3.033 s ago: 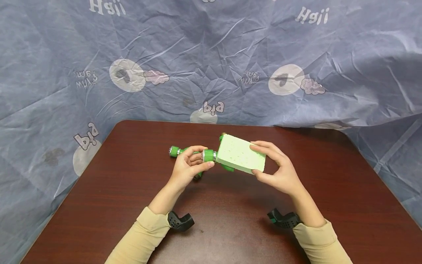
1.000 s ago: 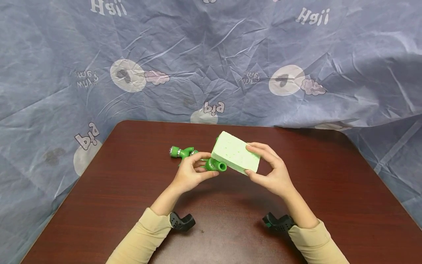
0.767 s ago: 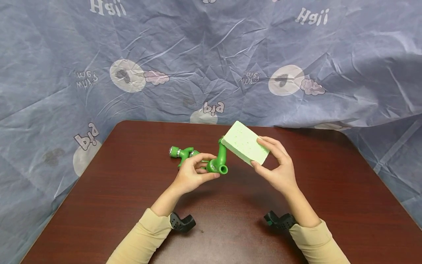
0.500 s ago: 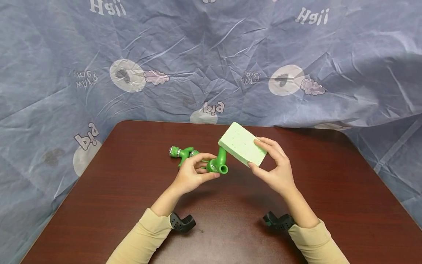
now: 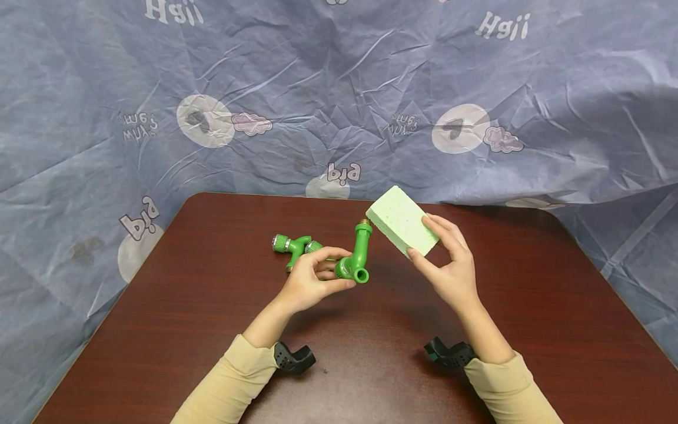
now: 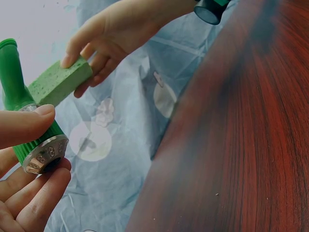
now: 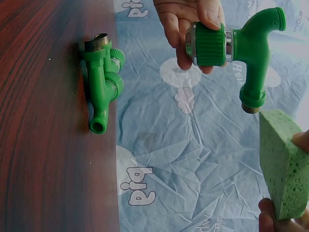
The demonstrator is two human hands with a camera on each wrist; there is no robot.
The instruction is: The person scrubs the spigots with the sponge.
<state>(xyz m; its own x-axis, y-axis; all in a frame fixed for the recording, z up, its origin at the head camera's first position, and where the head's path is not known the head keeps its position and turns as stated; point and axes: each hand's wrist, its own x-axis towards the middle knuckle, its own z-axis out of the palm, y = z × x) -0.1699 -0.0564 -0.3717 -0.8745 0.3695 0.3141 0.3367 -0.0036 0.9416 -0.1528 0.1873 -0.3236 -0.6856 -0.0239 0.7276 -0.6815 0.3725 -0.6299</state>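
Note:
My left hand (image 5: pixel 309 282) grips a green water tap (image 5: pixel 361 247) by its ribbed knob, holding it above the table. The spout opening faces toward me, and the brass threaded end (image 7: pixel 250 109) points away toward the back. In my right hand (image 5: pixel 457 274), a pale green sponge (image 5: pixel 404 221) is pinched between thumb and fingers. The sponge's near corner is right at the threaded end in the head view. From the left wrist, the tap's silver-rimmed knob cap (image 6: pixel 47 153) shows between thumb and fingers.
More green taps (image 7: pixel 99 87) lie on the dark reddish-brown table (image 5: pixel 503 306), partly behind my left hand in the head view. A blue-grey printed cloth (image 5: pixel 328 88) hangs behind the table. Each wrist wears a black camera mount (image 5: pixel 295 358).
The tap has been turned from knob-forward to spout toward me. The sponge, earlier overlapping the tap's body, has moved up and right to the threaded end, uncovering the tap.

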